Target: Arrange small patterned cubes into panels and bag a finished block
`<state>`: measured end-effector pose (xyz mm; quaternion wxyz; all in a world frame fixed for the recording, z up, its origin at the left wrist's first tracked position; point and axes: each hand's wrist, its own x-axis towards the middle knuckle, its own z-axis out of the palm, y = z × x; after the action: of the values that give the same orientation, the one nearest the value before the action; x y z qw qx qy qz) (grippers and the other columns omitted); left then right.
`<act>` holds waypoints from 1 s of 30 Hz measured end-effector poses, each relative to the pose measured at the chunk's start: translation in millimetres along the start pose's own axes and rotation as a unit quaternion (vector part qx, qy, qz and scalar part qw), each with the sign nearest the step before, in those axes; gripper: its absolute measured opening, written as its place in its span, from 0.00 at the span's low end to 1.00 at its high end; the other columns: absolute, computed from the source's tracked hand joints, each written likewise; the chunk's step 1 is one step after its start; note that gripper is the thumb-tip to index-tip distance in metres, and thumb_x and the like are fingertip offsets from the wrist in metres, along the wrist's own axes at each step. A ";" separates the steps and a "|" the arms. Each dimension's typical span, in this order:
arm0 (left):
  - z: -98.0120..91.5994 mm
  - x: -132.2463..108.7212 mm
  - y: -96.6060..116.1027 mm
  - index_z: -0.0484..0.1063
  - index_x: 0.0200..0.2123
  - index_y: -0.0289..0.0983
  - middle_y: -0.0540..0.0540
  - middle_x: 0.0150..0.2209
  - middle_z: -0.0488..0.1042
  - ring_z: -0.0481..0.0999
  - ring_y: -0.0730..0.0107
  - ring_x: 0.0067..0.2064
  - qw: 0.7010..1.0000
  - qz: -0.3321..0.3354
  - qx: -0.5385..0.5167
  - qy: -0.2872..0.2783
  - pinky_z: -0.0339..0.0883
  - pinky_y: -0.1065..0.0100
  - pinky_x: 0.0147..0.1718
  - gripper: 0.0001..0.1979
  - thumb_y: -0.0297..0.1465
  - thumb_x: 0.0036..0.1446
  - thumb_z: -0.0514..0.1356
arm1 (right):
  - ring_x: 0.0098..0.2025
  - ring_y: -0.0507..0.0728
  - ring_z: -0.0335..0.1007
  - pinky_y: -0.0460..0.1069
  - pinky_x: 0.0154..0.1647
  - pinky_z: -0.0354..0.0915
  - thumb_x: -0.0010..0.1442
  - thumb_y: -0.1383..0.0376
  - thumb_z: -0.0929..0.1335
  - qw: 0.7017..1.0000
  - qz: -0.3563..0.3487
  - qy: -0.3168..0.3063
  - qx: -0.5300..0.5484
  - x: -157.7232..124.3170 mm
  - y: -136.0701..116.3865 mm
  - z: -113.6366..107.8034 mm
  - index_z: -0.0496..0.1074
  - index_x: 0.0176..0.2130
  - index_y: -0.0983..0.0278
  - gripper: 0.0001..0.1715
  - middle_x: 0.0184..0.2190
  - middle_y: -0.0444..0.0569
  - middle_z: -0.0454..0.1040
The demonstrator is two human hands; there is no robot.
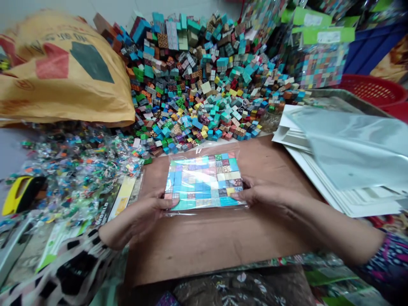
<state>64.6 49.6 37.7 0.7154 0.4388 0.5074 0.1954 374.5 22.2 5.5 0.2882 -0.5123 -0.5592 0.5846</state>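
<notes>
Between my two hands is a clear plastic bag [204,182] with flat rows of small coloured, patterned blocks inside, held just above or on the brown board [197,242]. My left hand [156,208] grips its lower left corner, thumb on top and fingers underneath. At the lower right edge, my right hand [250,193] pinches the bag the same way. Light glares off the plastic over the middle blocks. The fingers under the bag are hidden.
Behind the board rises a big heap of loose blocks [204,93]. On the left are a yellow sack [73,80], small wrapped pieces [95,153] and a yellow-and-black stapler-like tool [21,193]. White cards [344,191] under clear plastic bags [360,144] lie right, near a red basket [372,89].
</notes>
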 end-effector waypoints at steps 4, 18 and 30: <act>-1.7 -0.4 -4.5 0.77 0.48 0.39 0.37 0.48 0.79 0.79 0.53 0.46 0.999 0.006 0.034 0.033 0.74 0.57 0.41 0.23 0.41 0.50 0.69 | 0.34 0.56 0.73 0.48 0.23 0.66 0.50 0.61 0.74 0.985 0.118 -0.034 0.120 -0.7 -9.4 -0.6 0.69 0.53 0.63 0.31 0.47 0.55 0.77; 1.0 -28.3 -55.0 0.73 0.28 0.38 0.47 0.27 0.77 0.74 0.64 0.30 0.866 0.146 0.426 0.219 0.64 0.65 0.31 0.13 0.39 0.58 0.56 | 0.57 0.74 0.65 0.73 0.54 0.64 0.56 0.50 0.72 0.886 -0.111 0.333 -0.302 -50.2 14.8 59.3 0.56 0.65 0.68 0.47 0.58 0.69 0.64; 8.3 -39.8 -78.3 0.62 0.24 0.39 0.52 0.22 0.66 0.66 0.71 0.26 0.872 0.196 0.405 0.192 0.58 0.69 0.27 0.19 0.39 0.65 0.47 | 0.59 0.60 0.68 0.57 0.59 0.68 0.60 0.77 0.57 0.921 -0.337 0.038 -0.191 -12.1 12.5 163.0 0.67 0.59 0.75 0.29 0.56 0.64 0.73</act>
<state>42.8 -25.0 -4.1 0.3102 0.7344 0.5731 0.1896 230.9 -49.8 -27.5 0.3859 -0.3603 -0.7888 0.3147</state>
